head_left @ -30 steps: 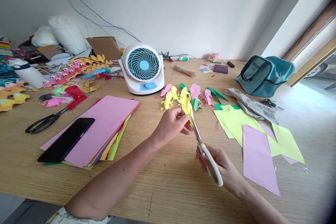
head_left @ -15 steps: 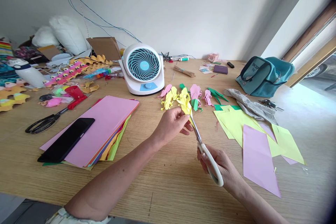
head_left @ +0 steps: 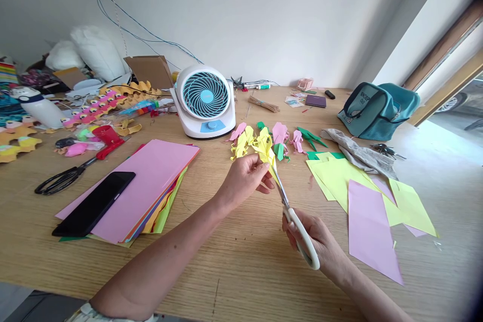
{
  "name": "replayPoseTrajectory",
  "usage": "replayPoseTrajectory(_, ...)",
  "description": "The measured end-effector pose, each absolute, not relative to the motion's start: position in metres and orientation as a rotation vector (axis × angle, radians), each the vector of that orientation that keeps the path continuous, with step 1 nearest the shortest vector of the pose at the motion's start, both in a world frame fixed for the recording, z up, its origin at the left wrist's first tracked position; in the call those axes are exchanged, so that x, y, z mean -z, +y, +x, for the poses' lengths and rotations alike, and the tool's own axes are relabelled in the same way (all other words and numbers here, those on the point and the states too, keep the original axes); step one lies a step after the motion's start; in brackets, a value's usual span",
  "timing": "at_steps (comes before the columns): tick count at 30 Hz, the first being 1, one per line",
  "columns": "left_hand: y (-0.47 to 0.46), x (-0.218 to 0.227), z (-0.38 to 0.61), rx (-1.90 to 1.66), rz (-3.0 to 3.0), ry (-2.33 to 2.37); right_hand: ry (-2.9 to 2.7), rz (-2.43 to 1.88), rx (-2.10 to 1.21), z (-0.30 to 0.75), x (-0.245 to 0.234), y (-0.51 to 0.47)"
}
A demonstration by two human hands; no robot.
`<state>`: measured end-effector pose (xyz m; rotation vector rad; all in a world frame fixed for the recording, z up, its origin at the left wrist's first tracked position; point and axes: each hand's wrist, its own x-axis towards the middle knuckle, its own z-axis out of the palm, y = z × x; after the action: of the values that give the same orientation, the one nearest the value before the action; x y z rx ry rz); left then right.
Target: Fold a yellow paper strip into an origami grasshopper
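Pinched in my left hand [head_left: 247, 173] is a piece of folded yellow paper [head_left: 264, 148], its upper folds standing up past my fingers. My right hand [head_left: 307, 234] grips white-handled scissors [head_left: 302, 236], whose blades point up and left to the yellow paper beside my left fingertips. How far the blades are apart is hard to make out. Behind my left hand lie several folded paper figures: a yellow one [head_left: 243, 143], a pink one [head_left: 279, 133] and a green one [head_left: 310, 136] among them.
A white fan [head_left: 206, 98] stands behind the figures. To the left are stacked coloured sheets [head_left: 162, 161], a black phone [head_left: 94, 204] and black-handled scissors [head_left: 60, 178]. Yellow sheets [head_left: 347, 181], a pink sheet [head_left: 368, 221], a grey cloth [head_left: 350, 151] and a teal bag [head_left: 377, 110] lie right.
Both hands keep nearly the same place, with the scissors still at the yellow paper. The whole view has shifted very slightly.
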<state>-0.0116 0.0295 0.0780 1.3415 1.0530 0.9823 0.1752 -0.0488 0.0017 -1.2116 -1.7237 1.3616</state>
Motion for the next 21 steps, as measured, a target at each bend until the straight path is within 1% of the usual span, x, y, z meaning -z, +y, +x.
replayPoseTrajectory(21,0.0256,-0.0781,-0.0108,-0.935,1.382,1.025,-1.755,-1.207,-1.335,0.1758,-0.0038,-0.0495)
